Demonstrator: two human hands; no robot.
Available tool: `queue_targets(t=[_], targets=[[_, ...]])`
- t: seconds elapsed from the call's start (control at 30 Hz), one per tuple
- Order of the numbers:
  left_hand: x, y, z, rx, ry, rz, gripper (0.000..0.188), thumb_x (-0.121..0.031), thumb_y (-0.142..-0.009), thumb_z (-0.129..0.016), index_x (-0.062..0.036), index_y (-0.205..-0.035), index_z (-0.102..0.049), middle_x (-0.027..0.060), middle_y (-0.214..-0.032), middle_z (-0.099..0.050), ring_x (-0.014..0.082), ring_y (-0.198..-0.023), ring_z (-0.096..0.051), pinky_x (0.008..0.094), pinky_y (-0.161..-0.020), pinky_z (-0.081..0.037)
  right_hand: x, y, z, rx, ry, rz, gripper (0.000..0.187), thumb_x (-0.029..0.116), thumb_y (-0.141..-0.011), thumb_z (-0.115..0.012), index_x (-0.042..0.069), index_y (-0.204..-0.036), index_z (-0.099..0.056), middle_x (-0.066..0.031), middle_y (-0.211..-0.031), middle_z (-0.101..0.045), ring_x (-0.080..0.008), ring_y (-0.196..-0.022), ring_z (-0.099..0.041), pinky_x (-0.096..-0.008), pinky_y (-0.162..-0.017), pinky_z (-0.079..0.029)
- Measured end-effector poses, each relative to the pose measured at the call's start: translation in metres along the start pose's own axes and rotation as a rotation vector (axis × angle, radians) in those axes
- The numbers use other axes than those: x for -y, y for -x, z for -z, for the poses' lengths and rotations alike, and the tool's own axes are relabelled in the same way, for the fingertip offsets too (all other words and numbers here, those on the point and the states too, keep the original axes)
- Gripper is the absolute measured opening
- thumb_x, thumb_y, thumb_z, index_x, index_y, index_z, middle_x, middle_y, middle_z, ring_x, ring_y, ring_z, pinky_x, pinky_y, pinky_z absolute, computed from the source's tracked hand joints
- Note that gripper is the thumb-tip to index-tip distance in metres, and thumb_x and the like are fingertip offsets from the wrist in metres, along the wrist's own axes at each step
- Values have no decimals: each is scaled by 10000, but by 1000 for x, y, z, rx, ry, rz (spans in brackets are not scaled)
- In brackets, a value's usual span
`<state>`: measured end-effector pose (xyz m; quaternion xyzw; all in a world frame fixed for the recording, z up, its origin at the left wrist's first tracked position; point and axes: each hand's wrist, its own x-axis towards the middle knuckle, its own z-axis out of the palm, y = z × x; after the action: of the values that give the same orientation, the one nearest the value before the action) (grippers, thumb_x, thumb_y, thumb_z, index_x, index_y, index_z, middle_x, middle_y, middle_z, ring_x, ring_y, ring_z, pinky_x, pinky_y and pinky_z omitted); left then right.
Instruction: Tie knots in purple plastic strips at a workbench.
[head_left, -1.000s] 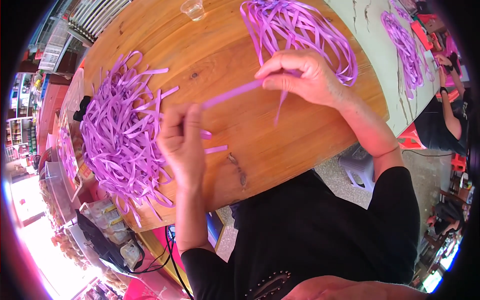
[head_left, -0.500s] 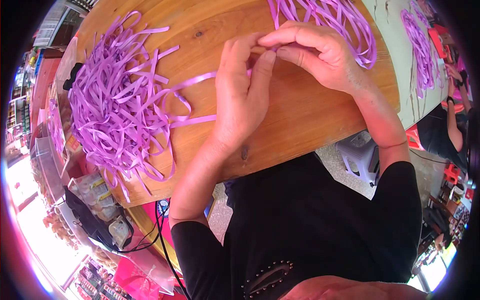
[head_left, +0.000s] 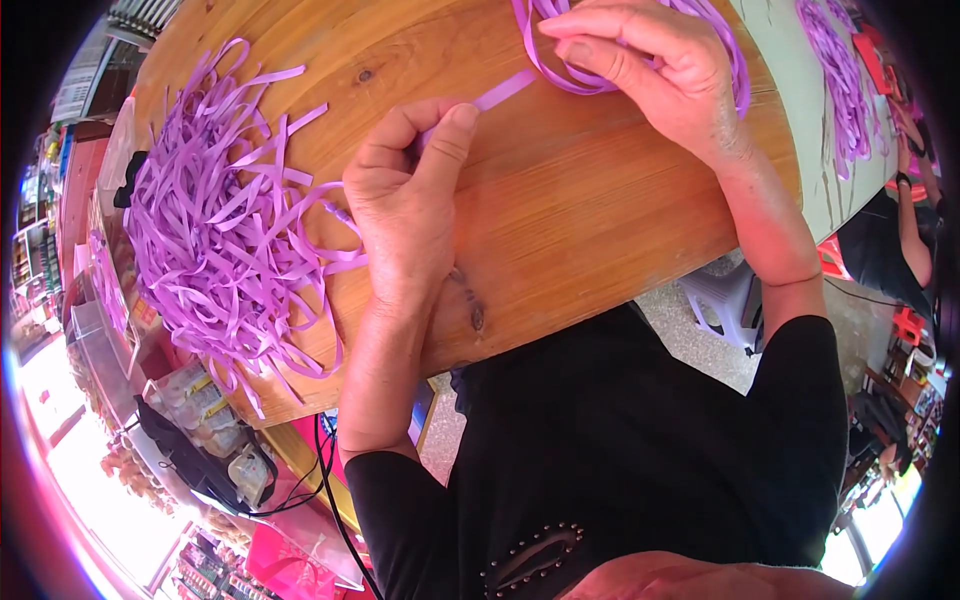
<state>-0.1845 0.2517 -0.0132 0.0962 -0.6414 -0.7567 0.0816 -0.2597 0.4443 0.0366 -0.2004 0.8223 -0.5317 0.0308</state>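
Note:
My left hand (head_left: 405, 190) is closed over the table, pinching a purple ribbon (head_left: 507, 90) between thumb and bent fingers. One short length of that ribbon sticks out toward the upper right. Beyond it, my right hand (head_left: 660, 75) hovers at the near side of a looped bundle of purple ribbons (head_left: 740, 75), with thumb and index finger slightly apart and nothing visible between them. A large tangled heap of purple ribbons (head_left: 215, 240) covers the table's left side, and a strand from it runs toward my left wrist.
The wooden tabletop (head_left: 570, 210) curves along its right end, beside a white marbled table (head_left: 800, 130) bearing more purple ribbons (head_left: 838, 90). A pale plastic stool (head_left: 722, 305) stands below the near edge. Another person's arm (head_left: 908, 235) shows at far right.
My hands, together before, have parted. The left has come nearer and left with the ribbon, while the right has shifted slightly up and right.

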Motion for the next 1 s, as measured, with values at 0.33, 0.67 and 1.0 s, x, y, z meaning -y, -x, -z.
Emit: queue_targets(t=[0.33,0.67,1.0], targets=[[0,0,3,61,113,35,106,-35,-851,-684,18,-942,-666,-5,-840,-632,49,-764,-538,177,-701,-430,-28,5,-14,89,205,625,260,87,-768,-730,27,-1018,-691,-97,-951,-625,-250,-848,-594,-336,-741,-485],[-2,-8,11,148,-191,-99,79,13,-841,-669,-3,-919,-667,-30,-809,-601,39,-756,-519,167,-697,-414,-61,-16,-19,-6,303,1166,151,101,-805,-712,35,-940,-700,-78,-859,-595,-214,-804,-586,-308,-725,-466],[2,-6,-3,117,223,-1,137,24,-863,-641,6,-996,-616,11,-867,-621,46,-788,-542,172,-720,-426,-24,3,-16,583,-687,-202,220,19,-870,-629,35,-1082,-685,-77,-1106,-667,-172,-1077,-584,-257,-961,-418]])
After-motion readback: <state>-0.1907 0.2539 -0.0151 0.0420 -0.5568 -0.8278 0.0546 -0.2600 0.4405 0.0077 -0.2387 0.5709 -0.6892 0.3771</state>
